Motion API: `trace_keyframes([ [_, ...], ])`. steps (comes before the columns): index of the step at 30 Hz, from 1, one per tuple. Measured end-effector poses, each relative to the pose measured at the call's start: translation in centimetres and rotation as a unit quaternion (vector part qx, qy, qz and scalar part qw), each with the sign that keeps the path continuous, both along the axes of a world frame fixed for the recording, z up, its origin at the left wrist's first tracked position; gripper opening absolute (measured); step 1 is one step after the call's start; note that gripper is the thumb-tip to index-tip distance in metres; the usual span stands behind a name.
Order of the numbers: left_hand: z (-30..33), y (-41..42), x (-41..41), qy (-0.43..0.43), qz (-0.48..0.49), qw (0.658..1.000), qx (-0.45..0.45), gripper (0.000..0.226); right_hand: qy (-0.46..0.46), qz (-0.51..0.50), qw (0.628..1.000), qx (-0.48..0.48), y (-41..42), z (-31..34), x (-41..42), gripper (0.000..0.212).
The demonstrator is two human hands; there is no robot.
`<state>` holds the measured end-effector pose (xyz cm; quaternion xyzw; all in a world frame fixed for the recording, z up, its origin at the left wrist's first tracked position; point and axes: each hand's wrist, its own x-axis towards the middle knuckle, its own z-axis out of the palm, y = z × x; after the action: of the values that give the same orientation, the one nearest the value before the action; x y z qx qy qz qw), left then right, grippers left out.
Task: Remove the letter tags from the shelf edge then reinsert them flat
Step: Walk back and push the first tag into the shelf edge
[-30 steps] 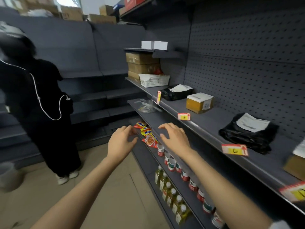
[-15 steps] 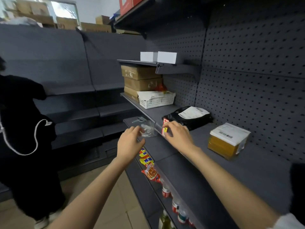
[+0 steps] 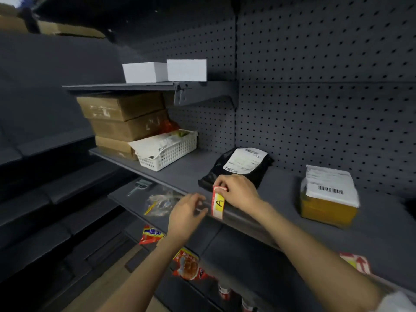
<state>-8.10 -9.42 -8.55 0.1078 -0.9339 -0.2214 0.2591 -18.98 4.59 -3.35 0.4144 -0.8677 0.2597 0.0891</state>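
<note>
A red, white and yellow tag marked A (image 3: 218,202) stands on end at the front edge of the grey shelf (image 3: 245,218). My right hand (image 3: 239,190) pinches the tag's top end between thumb and fingers. My left hand (image 3: 188,213) rests with its fingertips on the shelf edge just left of the tag, holding nothing. A second red and yellow tag (image 3: 355,262) sticks out of the same edge far to the right, blurred.
On the shelf sit a black mail bag (image 3: 236,170), a yellow parcel (image 3: 328,199), a white basket (image 3: 168,149) and stacked cardboard boxes (image 3: 126,122). Snack packets (image 3: 189,264) and a clear plastic bag (image 3: 162,201) lie on lower shelves. Two white boxes (image 3: 164,70) sit above.
I have moved in close to the shelf. My right hand has closed on the top of the A tag, and my left hand has come up to the shelf edge beside it.
</note>
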Motion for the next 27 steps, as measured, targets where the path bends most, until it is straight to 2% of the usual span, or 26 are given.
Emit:
trace_keyframes([
  [5,0.4,-1.2,-2.1,0.03,-0.095,0.994,0.036,0.016,-0.017,-0.058,0.998,-0.023,-0.2,-0.3,1.3,0.002],
  [12,1.0,-1.4,-2.7,0.014,-0.213,0.971,0.105,0.008,-0.031,-0.128,0.987,-0.09,1.0,-1.7,4.9,0.003],
  [14,1.3,-1.9,-2.5,0.011,-0.246,0.968,0.047,0.007,0.007,-0.145,0.984,-0.1,1.1,-2.2,5.9,0.004],
  [17,2.7,-3.1,-2.9,0.032,-0.273,0.955,-0.108,0.005,0.067,-0.166,0.981,-0.08,1.1,-2.8,6.9,0.005],
  [20,3.9,-3.9,-3.3,-0.007,-0.289,0.924,-0.249,0.006,0.067,-0.197,0.977,-0.054,0.7,-3.7,7.4,0.006],
  [21,4.0,-3.9,-3.4,-0.023,-0.289,0.918,-0.27,0.008,0.06,-0.208,0.975,-0.04,0.5,-4.0,7.5,0.006],
  [23,3.6,-3.8,-3.1,-0.032,-0.279,0.926,-0.253,0.011,0.04,-0.229,0.972,-0.025,0.3,-4.6,7.6,0.006],
  [27,2.2,-4.8,-2.3,0.02,-0.228,0.967,-0.106,0.007,0.026,-0.258,0.965,-0.04,0.3,-4.9,7.5,0.007],
])
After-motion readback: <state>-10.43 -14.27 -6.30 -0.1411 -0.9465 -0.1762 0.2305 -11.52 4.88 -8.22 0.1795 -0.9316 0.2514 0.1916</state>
